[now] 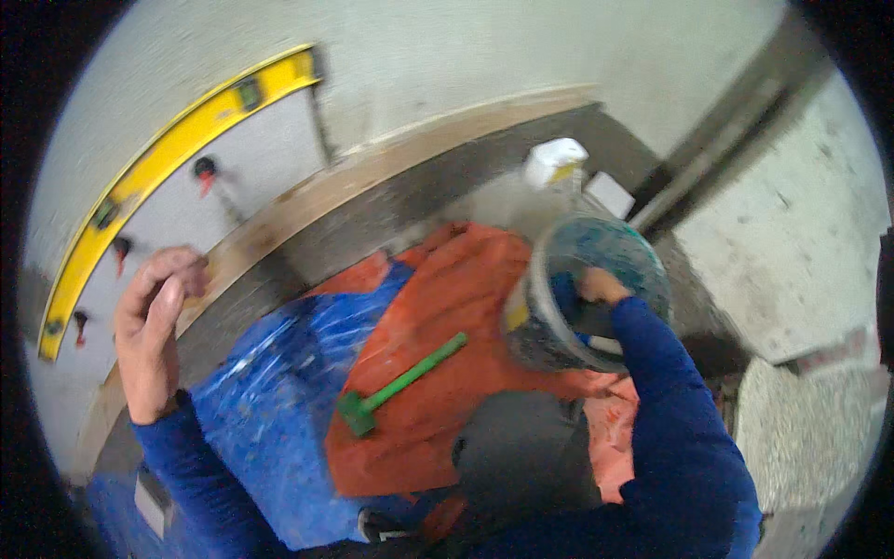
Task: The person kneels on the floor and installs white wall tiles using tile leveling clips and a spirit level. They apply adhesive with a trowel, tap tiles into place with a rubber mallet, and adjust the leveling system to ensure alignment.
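Note:
My left hand (154,321) is raised at the left in front of pale wall tiles (177,219), its fingers curled toward the thumb. Blur hides whether anything is pinched there. At the right, my right hand (603,286) reaches into a round bucket (643,252), fingers closed on something I cannot make out. Beside it inside the bucket is a blue thing (564,296). A blue-and-white handle (601,344) lies by the near rim. Above my left hand, a yellow spirit level (177,140) runs along the tiles' upper edge. Small red-and-black tile-levelling knobs (205,172) stick out from the tiles.
A green mallet (400,384) lies on an orange sheet (428,438), next to a blue tarp (256,391). Behind the bucket stands a white container (556,163) near a small white box (610,194). A wooden strip (372,172) follows the wall's foot.

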The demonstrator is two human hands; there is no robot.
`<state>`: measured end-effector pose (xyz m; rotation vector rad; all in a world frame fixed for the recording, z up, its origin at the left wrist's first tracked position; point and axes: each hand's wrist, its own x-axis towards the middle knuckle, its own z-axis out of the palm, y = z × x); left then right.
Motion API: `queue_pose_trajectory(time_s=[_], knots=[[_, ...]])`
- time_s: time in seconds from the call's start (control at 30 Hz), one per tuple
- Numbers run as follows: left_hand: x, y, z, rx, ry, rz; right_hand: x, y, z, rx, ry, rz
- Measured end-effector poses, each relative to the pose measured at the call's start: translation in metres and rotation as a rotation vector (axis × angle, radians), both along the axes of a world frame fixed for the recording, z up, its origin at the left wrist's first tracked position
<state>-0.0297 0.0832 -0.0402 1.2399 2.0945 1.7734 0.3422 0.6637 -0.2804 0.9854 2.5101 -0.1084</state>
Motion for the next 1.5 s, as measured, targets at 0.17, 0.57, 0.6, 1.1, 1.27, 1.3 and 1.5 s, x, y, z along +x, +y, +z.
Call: queue_pose_trajectory(time_s=[0.17, 0.57, 0.6, 1.1, 1.27, 1.3, 1.5], knots=[[-0.002, -0.024, 0.018, 0.100, -0.014, 0.051, 0.030, 0.035, -0.041, 0.088, 0.011, -0.054], [0.009, -0.036, 0.030, -0.042, 0.115, -0.055, 0.028, 0.022, -0.014, -0.236, 0.255, 0.021], [0.012, -0.036, 0.026, -0.074, 0.092, -0.099, 0.025, 0.019, -0.012, -0.339, 0.384, 0.001], [0.006, 0.023, -0.121, -0.458, 0.097, 0.100, 0.018, -0.041, 0.036, -0.020, 0.783, -0.280], [-0.041, 0.051, -0.079, -0.528, 0.315, 0.761, 0.015, -0.053, 0.028, 0.032, 0.567, 0.116], [-0.052, 0.060, -0.071, -0.560, 0.388, 0.841, 0.012, -0.056, 0.031, 0.042, 0.653, 0.102], [-0.079, 0.095, -0.050, -0.642, 0.444, 1.074, 0.000, -0.072, 0.052, -0.034, 0.681, 0.067]])
